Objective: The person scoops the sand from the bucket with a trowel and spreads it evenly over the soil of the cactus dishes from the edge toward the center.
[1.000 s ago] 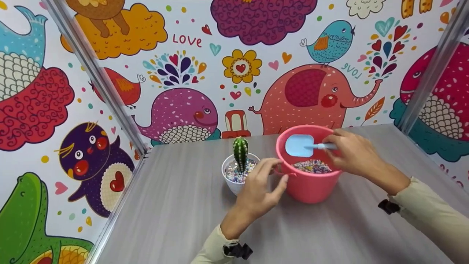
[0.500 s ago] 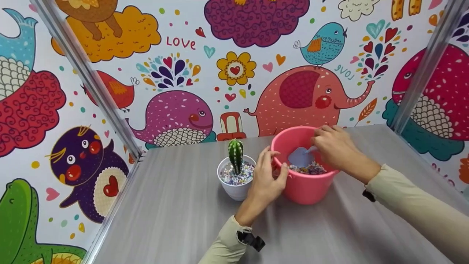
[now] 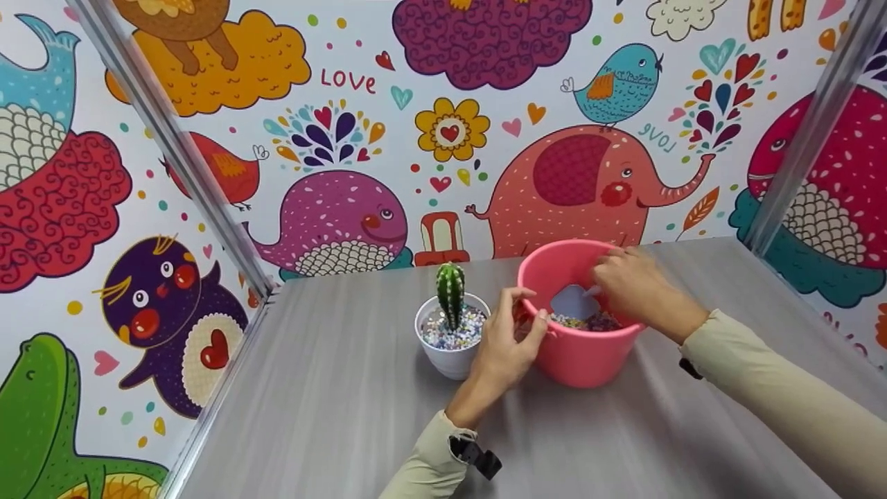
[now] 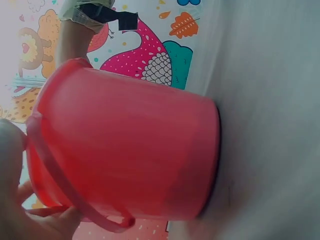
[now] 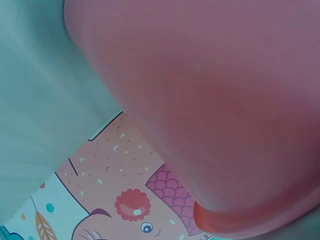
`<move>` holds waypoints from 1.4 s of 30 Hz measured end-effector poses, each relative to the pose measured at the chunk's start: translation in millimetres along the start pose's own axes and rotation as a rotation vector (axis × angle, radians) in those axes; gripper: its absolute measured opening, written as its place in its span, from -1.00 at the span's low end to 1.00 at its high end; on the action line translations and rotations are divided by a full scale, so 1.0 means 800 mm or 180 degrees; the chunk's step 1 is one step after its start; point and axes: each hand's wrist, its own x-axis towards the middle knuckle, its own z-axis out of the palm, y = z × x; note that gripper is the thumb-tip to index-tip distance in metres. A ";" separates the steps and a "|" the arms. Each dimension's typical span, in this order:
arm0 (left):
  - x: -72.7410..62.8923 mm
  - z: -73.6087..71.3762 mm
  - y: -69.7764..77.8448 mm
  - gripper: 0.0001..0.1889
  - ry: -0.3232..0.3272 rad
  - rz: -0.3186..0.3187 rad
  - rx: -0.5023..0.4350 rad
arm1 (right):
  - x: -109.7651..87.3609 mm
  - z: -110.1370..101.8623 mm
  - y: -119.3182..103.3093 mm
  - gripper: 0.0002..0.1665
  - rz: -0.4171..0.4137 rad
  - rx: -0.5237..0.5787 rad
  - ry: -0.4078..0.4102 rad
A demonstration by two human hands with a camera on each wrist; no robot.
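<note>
A pink bucket point(image 3: 589, 357) stands upright on the table, with small multicoloured beads point(image 3: 587, 321) inside. Over its right rim reaches my right hand point(image 3: 634, 287), gripping the handle of a light blue toy shovel point(image 3: 572, 302). The shovel's blade is down inside, touching or close above the beads. At the near left rim, my left hand point(image 3: 504, 346) holds the bucket between thumb and fingers. The left wrist view has the bucket wall point(image 4: 130, 140) and its handle point(image 4: 57, 172) beside the left fingers. Only the bucket's outside point(image 5: 200, 90) fills the right wrist view; the right hand is hidden there.
Close to the left of the left hand stands a white pot point(image 3: 443, 357) of similar beads, with a small green cactus point(image 3: 451, 294) upright in it. The grey table point(image 3: 332, 388) meets a cartoon-printed back wall point(image 3: 443, 62) behind the bucket, and side panels with metal edge strips.
My right hand has lowered the shovel from above the rim down toward the beads, its blade tilting. My left hand has closed in on the bucket's rim.
</note>
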 end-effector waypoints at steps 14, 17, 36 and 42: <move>-0.001 0.002 -0.012 -0.57 -0.0031 0.0037 -0.0291 | 0.002 0.001 0.008 -0.89 -0.0158 0.0638 -0.0380; -0.001 0.002 -0.014 -0.59 -0.0049 0.0052 -0.0353 | 0.003 0.001 0.010 -0.88 -0.0118 0.0761 -0.0480; 0.001 -0.004 -0.015 -0.65 -0.0179 0.0119 -0.0458 | 0.002 -0.003 0.014 -0.82 -0.0341 0.1010 -0.0768; 0.002 -0.005 -0.017 -0.65 -0.0160 0.0143 -0.0400 | 0.002 -0.005 0.016 -0.78 -0.0280 0.1133 -0.0976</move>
